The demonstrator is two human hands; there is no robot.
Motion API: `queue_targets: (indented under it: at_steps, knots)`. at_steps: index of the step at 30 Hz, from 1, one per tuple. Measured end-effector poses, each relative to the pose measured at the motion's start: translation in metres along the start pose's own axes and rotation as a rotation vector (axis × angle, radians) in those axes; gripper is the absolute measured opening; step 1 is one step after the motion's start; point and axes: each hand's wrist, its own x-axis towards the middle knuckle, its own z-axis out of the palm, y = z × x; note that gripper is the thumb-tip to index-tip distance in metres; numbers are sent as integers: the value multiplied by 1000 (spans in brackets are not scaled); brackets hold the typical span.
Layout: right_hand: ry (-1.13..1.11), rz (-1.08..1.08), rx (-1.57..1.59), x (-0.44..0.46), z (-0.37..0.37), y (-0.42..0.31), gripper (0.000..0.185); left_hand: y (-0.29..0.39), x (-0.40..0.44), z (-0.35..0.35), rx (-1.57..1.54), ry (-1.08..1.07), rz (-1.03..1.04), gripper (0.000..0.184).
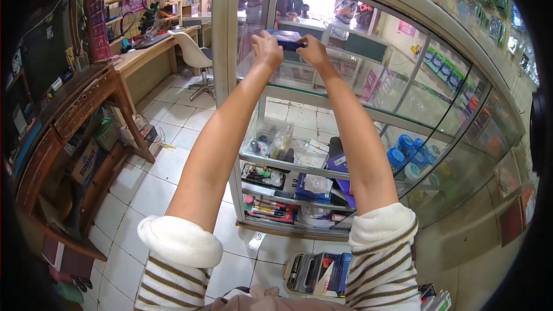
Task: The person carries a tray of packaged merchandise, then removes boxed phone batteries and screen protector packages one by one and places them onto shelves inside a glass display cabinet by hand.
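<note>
Both arms reach forward into the upper part of a glass display cabinet [224, 40]. Between the hands is a flat dark blue box [287, 39], lying level near the upper glass shelf. My left hand [266, 49] is at the box's left end, fingers bent against it. At the right end, my right hand [313, 50] pinches the box's edge between thumb and fingers. Whether the underside of the box touches a surface cannot be made out.
Lower shelves hold a clear plastic container [273, 138], boxes and pens. Blue-lidded jars [403, 150] stand at the right. A white chair [193, 52] and wooden desk [144, 55] are at the left. On the floor sits a tray of boxes [319, 273].
</note>
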Motion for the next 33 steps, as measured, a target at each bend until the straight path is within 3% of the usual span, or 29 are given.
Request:
queue_targets:
  at_steps: [10, 12, 19, 23, 27, 29, 31, 33]
  knots:
    - [-132, 62, -98, -6, -6, -10, 39, -7, 4, 9, 79, -100, 133, 42]
    - [-117, -10, -131, -10, -3, -11, 35, -3, 4, 9, 192, -203, 80, 44]
    - [-249, -43, -331, -5, -1, -14, 35, 4, 5, 9, 325, -266, 23, 49]
    - [28, -282, -320, -9, -18, -7, 33, 15, -7, -2, 88, 53, 235, 35]
    - [228, -265, 59, -92, -94, -65, 29, 36, -66, -23, -309, 225, 562, 29]
    - [311, -377, -3, -159, -122, -75, 25, 44, -124, -42, -549, 174, 637, 28]
    - [262, -350, -128, -236, -145, -77, 22, 43, -189, -50, -701, -54, 629, 23]
    - [144, -163, -155, -311, -161, -74, 23, 36, -253, -41, -761, -322, 533, 21]
